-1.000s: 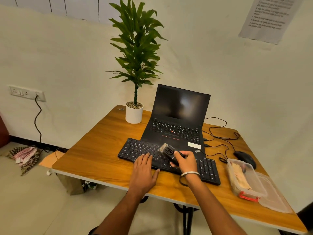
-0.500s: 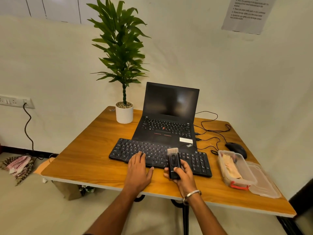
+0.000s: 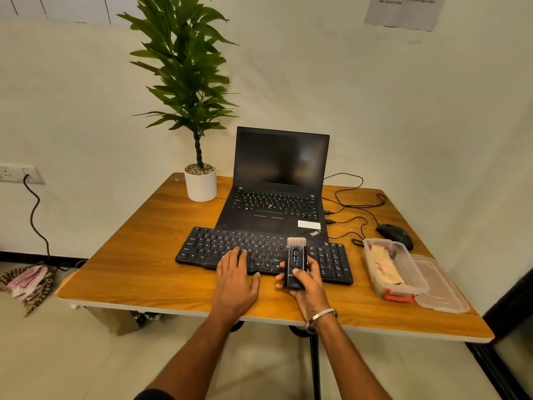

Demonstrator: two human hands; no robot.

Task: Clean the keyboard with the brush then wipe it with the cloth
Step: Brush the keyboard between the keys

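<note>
A black external keyboard [image 3: 219, 246] lies on the wooden table [image 3: 138, 267] in front of an open laptop [image 3: 277, 194]. My right hand [image 3: 310, 287] grips a black brush [image 3: 295, 262] upright over the keyboard's right part, its pale bristles pointing away from me. My left hand [image 3: 235, 280] rests flat on the keyboard's front edge, fingers straight. A beige cloth [image 3: 385, 265] lies inside a clear plastic box [image 3: 415, 287] at the right.
A potted plant [image 3: 200, 180] stands at the back left of the table. A black mouse [image 3: 395, 235] and loose cables [image 3: 352, 206] lie right of the laptop. The box lid [image 3: 441, 290] lies beside the box near the right edge.
My right hand has pulled the brush back from the keys and turned it upright, bristles now pointing away. My left hand stays on the keyboard. The view has shifted.
</note>
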